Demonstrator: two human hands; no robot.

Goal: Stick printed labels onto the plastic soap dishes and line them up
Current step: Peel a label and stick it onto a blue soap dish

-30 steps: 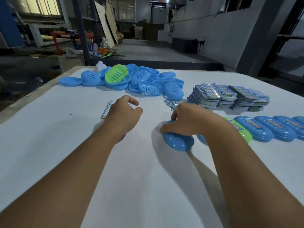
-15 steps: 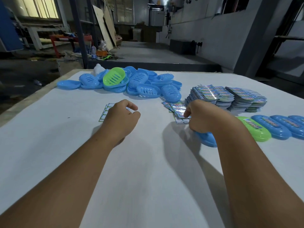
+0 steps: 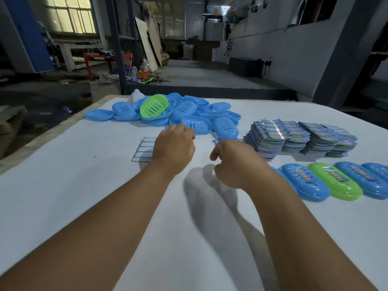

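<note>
Resting with loosely curled fingers and holding nothing, both hands, left hand (image 3: 173, 149) and right hand (image 3: 235, 162), lie near glossy oval plastic soap dishes (image 3: 184, 114) on the smooth white table (image 3: 84, 196).

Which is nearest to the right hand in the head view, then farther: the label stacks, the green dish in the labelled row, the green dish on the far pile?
From the right hand:
1. Label stacks, just beyond it to the right.
2. Green labelled dish, in the row on the right.
3. Green dish on the pile, far left.
</note>
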